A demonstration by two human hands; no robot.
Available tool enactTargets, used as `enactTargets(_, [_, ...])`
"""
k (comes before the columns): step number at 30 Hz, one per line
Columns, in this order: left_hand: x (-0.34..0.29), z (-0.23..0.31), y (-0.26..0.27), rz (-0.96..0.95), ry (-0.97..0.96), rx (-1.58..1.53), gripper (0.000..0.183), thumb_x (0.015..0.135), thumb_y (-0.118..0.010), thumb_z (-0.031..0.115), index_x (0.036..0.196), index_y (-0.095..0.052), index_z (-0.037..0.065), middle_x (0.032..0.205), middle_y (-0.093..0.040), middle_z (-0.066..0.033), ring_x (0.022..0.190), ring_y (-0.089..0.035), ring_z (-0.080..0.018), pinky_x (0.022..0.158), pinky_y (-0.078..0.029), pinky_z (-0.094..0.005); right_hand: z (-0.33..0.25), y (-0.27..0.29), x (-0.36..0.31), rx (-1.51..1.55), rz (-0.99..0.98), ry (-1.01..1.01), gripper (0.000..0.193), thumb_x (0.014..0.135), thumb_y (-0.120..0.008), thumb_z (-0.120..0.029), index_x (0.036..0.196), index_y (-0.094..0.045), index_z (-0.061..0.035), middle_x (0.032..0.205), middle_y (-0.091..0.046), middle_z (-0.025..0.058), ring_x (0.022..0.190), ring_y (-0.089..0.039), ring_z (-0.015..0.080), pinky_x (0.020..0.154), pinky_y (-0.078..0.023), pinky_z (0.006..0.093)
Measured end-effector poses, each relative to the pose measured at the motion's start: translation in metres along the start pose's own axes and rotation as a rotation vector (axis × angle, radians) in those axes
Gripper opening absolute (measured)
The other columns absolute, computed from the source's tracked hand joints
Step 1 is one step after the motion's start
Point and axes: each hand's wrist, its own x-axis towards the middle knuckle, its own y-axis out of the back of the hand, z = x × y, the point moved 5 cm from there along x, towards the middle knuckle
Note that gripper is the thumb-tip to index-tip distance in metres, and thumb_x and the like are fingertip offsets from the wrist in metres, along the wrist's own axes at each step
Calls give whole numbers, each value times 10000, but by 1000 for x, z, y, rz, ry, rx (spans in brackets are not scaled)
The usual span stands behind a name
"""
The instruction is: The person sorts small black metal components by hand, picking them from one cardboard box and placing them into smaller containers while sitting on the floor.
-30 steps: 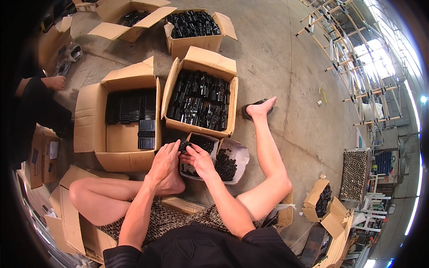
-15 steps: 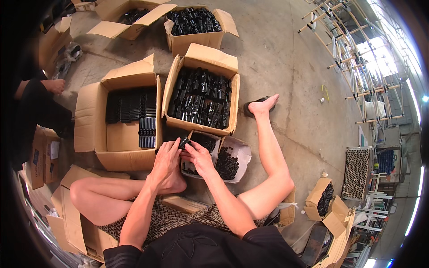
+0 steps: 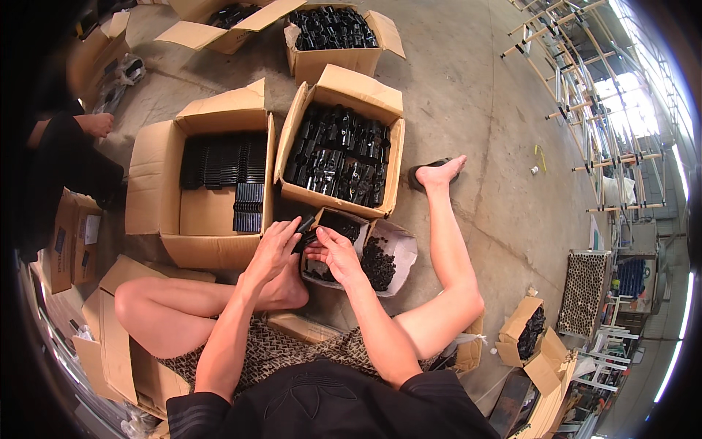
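Observation:
My left hand (image 3: 274, 247) is closed around a glossy black part (image 3: 304, 224), which sticks up past the fingertips at a tilt. Beside it, my right hand (image 3: 335, 254) has its fingers curled close to the part's lower end; whether something small sits between them is hidden. Just beyond my hands are two small open cartons. One box of dark pieces (image 3: 344, 224) lies partly behind my right hand; the other holds a heap of small black pieces (image 3: 378, 265). A large carton (image 3: 397, 175) behind them is filled with glossy black parts (image 3: 344, 150).
To the left, an open carton (image 3: 212, 249) holds black parts in neat rows. More filled cartons (image 3: 333, 60) stand at the back. Another person's hand (image 3: 96, 124) shows at far left. A small carton of dark parts (image 3: 528, 333) and metal-framed racks (image 3: 585, 102) are on the right.
The black part now stands out further above my left fingers. My right hand has drawn slightly away from it to the right. The whole view has shifted a little.

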Motion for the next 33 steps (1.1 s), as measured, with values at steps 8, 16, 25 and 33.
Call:
enactTargets(8, [1,12,1,-32,-33,111,389,955,-582,97,1313,-557,-52,1138,-648,-184,1005,-580,-350,899,-466,-431,-3,-1,1,10,-3,28,423,968,-677,-293,1258,-603,5,936,-676,132,847,-711,236,760,-611,354])
enactTargets(16, [0,14,1,-41,-83,149,378,952,-584,95,1304,-565,-41,1160,-653,-173,1018,-588,-332,899,-465,-418,-3,1,0,7,13,34,406,975,-668,-276,1251,-598,14,962,-677,123,856,-712,230,761,-616,354])
enactTargets(25, [1,16,3,-26,-90,123,417,921,-616,78,1319,-555,-32,1143,-653,-175,1016,-582,-338,902,-463,-421,-6,-6,-3,-49,18,79,385,989,-647,-254,1258,-582,13,1079,-691,104,882,-720,241,776,-617,361])
enactTargets(33, [0,14,4,-60,-76,135,417,936,-596,89,1334,-549,-24,1160,-647,-173,1029,-574,-343,915,-454,-425,-5,-8,-2,-37,12,78,392,992,-641,-258,1256,-581,26,1077,-696,109,882,-720,233,789,-619,364])
